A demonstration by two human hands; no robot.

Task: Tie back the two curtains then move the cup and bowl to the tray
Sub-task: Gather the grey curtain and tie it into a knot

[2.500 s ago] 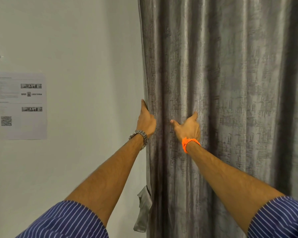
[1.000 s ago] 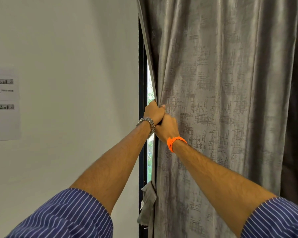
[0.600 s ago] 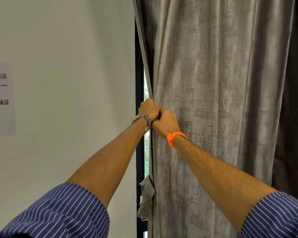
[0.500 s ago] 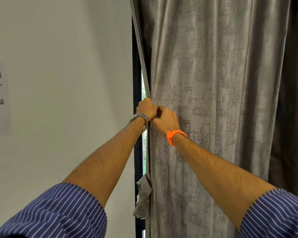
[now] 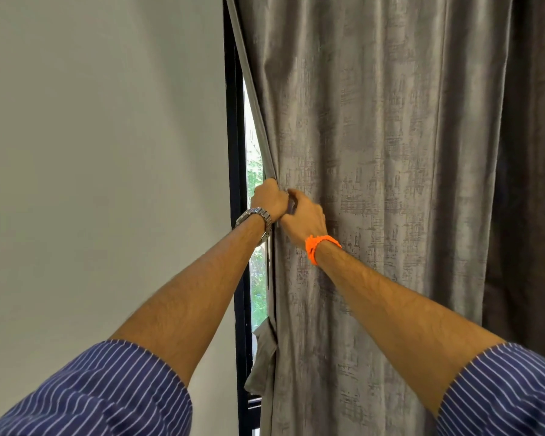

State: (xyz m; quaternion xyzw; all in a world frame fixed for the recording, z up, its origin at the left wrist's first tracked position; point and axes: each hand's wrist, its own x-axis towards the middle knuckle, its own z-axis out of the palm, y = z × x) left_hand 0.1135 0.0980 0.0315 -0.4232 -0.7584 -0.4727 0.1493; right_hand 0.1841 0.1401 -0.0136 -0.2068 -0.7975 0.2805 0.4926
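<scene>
A grey textured curtain [image 5: 375,184] hangs in front of me and fills the middle of the view. My left hand [image 5: 269,201], with a metal watch on the wrist, grips the curtain's left edge at chest height. My right hand [image 5: 304,217], with an orange band on the wrist, sits right beside it and grips the same edge fabric. A grey fabric tie-back strip [image 5: 260,360] hangs loose at the curtain's edge lower down. A second, darker curtain [image 5: 529,184] hangs at the far right. The cup, bowl and tray are out of view.
A plain white wall [image 5: 107,152] fills the left half. A black window frame [image 5: 235,184] runs down beside the curtain edge, with a narrow strip of window and green foliage [image 5: 255,184] showing behind it.
Both hands came together on the curtain's left edge and pulled it right, opening a gap that shows the window. The view has shifted slightly right; the wall poster has left the frame.
</scene>
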